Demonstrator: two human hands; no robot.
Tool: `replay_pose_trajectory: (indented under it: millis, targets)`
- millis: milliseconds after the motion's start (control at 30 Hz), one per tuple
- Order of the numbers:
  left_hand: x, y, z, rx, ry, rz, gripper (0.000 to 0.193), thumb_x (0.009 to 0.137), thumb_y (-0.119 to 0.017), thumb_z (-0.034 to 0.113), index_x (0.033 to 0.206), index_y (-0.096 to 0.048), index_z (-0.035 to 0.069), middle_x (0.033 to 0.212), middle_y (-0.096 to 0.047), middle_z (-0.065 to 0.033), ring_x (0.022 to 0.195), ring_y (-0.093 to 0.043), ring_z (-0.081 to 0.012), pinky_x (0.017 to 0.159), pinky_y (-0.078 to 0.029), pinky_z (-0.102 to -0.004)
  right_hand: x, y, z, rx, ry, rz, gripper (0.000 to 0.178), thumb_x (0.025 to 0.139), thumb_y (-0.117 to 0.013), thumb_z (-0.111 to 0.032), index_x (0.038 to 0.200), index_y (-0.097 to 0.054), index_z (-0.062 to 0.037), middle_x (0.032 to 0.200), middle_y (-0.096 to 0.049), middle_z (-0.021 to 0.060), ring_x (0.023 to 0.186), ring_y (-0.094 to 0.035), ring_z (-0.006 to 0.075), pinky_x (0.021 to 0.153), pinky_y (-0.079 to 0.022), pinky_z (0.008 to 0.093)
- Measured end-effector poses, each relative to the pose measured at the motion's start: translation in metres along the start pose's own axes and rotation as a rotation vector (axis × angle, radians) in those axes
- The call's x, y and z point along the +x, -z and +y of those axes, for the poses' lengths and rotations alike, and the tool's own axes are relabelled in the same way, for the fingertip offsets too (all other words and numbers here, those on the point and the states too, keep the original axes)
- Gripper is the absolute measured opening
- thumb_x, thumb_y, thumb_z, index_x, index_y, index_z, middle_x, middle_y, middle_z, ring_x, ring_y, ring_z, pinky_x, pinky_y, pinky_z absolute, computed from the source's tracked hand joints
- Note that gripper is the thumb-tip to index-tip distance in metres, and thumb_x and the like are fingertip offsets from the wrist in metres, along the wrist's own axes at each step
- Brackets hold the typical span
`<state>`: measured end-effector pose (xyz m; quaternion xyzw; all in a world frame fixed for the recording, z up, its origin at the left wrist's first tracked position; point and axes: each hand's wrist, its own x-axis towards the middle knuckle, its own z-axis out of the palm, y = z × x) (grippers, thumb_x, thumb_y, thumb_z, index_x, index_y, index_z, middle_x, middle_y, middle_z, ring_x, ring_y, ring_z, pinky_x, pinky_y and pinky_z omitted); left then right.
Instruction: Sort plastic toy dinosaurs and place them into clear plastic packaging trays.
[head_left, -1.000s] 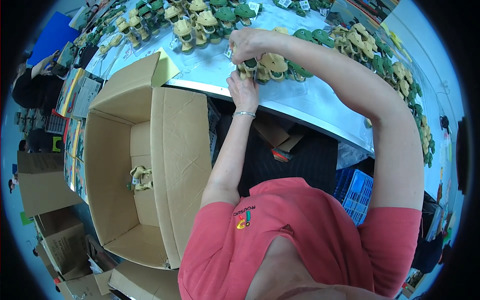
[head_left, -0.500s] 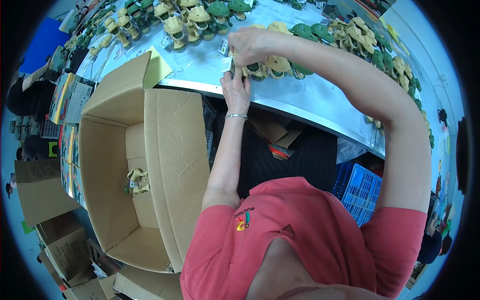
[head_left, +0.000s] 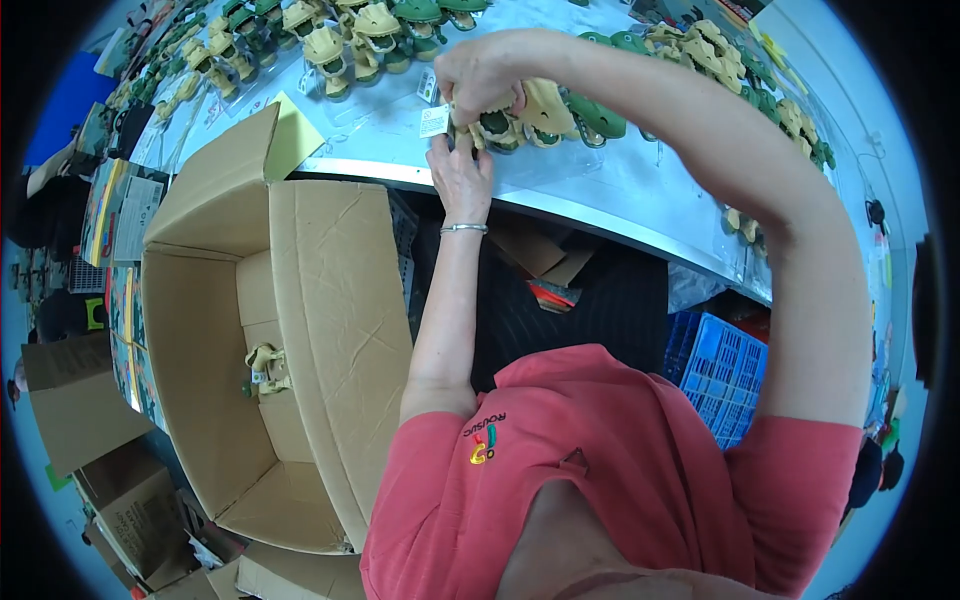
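Note:
At the near edge of the table, my right hand [head_left: 485,75] reaches over from above, its fingers closed on a tan toy dinosaur [head_left: 472,132]. The hand hides much of this toy. My left hand [head_left: 463,185] comes up from below, its fingers bent against the same toy's lower part. White paper tags [head_left: 434,122] hang beside the fingers. Right beside it stand another tan toy dinosaur [head_left: 546,108] and a green one [head_left: 597,118], mouths gaping. In the open cardboard box [head_left: 335,300] at left lies one more tan toy [head_left: 266,368].
Many tan and green toys [head_left: 375,25] stand in rows along the back of the table [head_left: 390,150], with more at the right. A blue plastic crate [head_left: 722,375] sits below the table. Other cartons [head_left: 80,390] are at far left, near a person in dark clothing [head_left: 45,215].
The view has shifted slightly, so the box and table sit a little differently. Both hands stay at the same toy; the white tag beside them has swung a little.

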<state>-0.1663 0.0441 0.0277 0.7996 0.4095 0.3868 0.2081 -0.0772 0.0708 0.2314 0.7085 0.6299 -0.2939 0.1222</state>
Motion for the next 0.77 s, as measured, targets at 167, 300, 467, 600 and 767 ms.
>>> replay_pose_trajectory:
  millis: [167, 300, 467, 600, 767]
  targets:
    - [0.001, -0.003, -0.001, -0.082, -0.04, 0.108, 0.028, 0.072, -0.068, 0.011, 0.096, -0.059, 0.0, 0.096, -0.053, -0.0181, 0.088, -0.052, -0.0353, 0.079, -0.043, -0.0427, 0.004, 0.008, 0.017, 0.161, 0.026, -0.035, 0.034, 0.064, -0.061, -0.01, 0.096, -0.061, 0.002, 0.088, -0.058, 0.0111, 0.072, -0.061, 0.0258, 0.048, -0.057, 0.036]
    - [0.001, -0.001, -0.007, -0.121, 0.013, 0.011, 0.041, 0.069, -0.068, 0.005, 0.107, -0.052, 0.002, 0.104, -0.05, -0.0179, 0.091, -0.049, -0.0369, 0.081, -0.042, -0.0437, 0.008, -0.002, 0.011, 0.043, 0.013, 0.056, 0.036, 0.064, -0.062, -0.012, 0.098, -0.061, 0.0004, 0.085, -0.058, 0.0125, 0.072, -0.062, 0.0233, 0.049, -0.057, 0.0342]
    - [0.001, -0.002, -0.005, -0.189, 0.055, 0.044, 0.043, 0.069, -0.07, 0.007, 0.107, -0.051, 0.001, 0.103, -0.051, -0.0167, 0.093, -0.048, -0.0353, 0.084, -0.041, -0.0417, -0.013, 0.0, 0.029, 0.1, 0.121, 0.13, 0.04, 0.065, -0.063, -0.019, 0.101, -0.059, -0.0025, 0.077, -0.057, 0.0111, 0.061, -0.061, 0.0207, 0.046, -0.051, 0.0319]
    - [0.0, -0.004, -0.002, -0.181, 0.064, 0.057, 0.045, 0.068, -0.071, 0.009, 0.107, -0.051, 0.001, 0.1, -0.053, -0.0166, 0.092, -0.049, -0.0344, 0.082, -0.041, -0.0414, -0.012, 0.003, 0.027, 0.073, 0.077, 0.08, 0.039, 0.065, -0.063, -0.021, 0.101, -0.059, -0.0044, 0.075, -0.057, 0.0095, 0.057, -0.06, 0.0204, 0.045, -0.049, 0.0313]
    - [0.001, -0.007, -0.003, -0.105, 0.052, 0.045, 0.044, 0.068, -0.071, 0.008, 0.107, -0.051, 0.001, 0.099, -0.054, -0.017, 0.09, -0.05, -0.0344, 0.08, -0.042, -0.0421, -0.006, -0.003, 0.023, -0.105, 0.067, 0.122, 0.048, 0.065, -0.062, -0.022, 0.111, -0.057, -0.0083, 0.085, -0.061, 0.0107, 0.066, -0.063, 0.0239, 0.057, -0.053, 0.0371]
